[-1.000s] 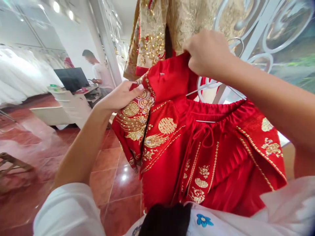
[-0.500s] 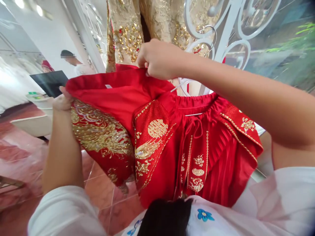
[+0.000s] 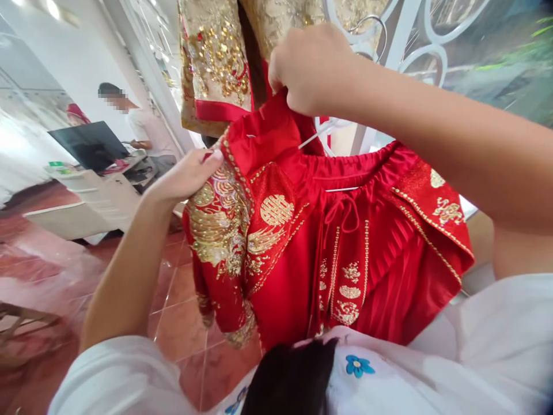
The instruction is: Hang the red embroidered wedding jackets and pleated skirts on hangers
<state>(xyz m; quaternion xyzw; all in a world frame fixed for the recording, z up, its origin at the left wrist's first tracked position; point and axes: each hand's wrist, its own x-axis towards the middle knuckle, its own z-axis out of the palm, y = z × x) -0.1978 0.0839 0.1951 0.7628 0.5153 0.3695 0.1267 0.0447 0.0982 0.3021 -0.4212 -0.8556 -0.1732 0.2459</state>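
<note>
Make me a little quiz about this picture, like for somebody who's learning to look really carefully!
1. True or false: the left hand and the right hand both hold the red jacket.
2. Fill the gap: the cord at the waist of the red skirt is tied in a ____.
3. Pick one: the flower petals on the white shirt are A) yellow, B) green, C) blue.

Key: 1. True. 2. Bow. 3. C.
</note>
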